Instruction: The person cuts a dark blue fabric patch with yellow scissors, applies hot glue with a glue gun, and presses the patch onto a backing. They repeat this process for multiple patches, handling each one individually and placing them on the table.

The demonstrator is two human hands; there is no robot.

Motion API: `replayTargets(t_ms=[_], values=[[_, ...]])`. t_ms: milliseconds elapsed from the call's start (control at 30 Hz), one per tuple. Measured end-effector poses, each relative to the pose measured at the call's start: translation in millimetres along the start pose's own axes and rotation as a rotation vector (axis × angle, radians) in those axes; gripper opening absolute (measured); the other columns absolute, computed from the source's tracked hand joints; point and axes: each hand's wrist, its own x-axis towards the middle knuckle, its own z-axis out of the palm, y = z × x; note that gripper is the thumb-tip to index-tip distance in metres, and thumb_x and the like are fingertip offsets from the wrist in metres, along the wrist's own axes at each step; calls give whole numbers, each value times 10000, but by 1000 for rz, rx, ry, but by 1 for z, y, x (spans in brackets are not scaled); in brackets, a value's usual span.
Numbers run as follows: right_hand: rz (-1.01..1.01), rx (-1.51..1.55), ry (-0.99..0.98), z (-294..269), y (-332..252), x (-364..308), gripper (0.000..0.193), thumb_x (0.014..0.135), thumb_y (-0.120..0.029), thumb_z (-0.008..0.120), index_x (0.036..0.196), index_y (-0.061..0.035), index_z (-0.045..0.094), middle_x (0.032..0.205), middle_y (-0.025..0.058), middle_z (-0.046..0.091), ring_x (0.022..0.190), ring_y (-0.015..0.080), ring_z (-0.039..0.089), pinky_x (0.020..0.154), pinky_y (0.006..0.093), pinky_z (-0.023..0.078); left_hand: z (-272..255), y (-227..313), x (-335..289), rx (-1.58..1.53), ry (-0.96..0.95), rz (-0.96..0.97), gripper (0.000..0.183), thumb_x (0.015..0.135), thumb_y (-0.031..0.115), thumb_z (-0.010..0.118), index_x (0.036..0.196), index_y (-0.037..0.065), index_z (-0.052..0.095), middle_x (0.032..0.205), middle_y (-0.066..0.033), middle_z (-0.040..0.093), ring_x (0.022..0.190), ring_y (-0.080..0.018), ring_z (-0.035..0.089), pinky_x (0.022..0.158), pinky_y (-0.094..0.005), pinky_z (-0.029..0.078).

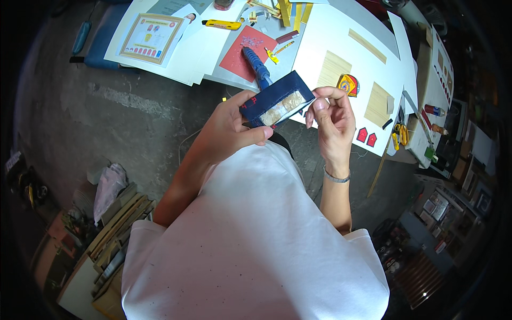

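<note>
A dark blue, flat rectangular piece [256,106] is held up in front of my chest, tilted up to the right. A rough tan and whitish patch [282,108] runs along its near side; I cannot tell what it is made of. My left hand [234,122] grips the left end, thumb along the near edge and fingers behind. At the right end my right hand [330,114] is closed, with thumb and forefinger pinching the corner. Just beyond the piece lies a blue tool resembling a glue gun [256,65], partly hidden by it.
The white worktable [320,32] carries a red sheet [234,56], a yellow utility knife [221,24], a gold-bordered certificate [152,36], a round-topped emblem [348,84] and wooden panels [377,101]. Yellow-handled scissors [400,133] lie by the right edge. Stacked boards [114,229] stand at lower left.
</note>
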Motion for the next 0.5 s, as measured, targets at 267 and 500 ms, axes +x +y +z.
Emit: replayTargets(t_ms=[267,500], values=[[77,71,-113,-15,10,-6,270,1095,-200,443,889,-35,498,695,25,527,537,63,447,492,200,359,-3,3,-8,151,44,103,480,819,-21,764,1246,-54,547,1016,-82,663,902,-84,653,705,-224,544],[-94,-287,-149,-10,6,-9,201,1079,-144,479,936,-12,531,744,45,549,570,84,493,531,223,418,-8,8,-15,308,64,120,445,824,-84,744,1217,-46,538,1061,-71,632,942,-77,622,779,-219,544]])
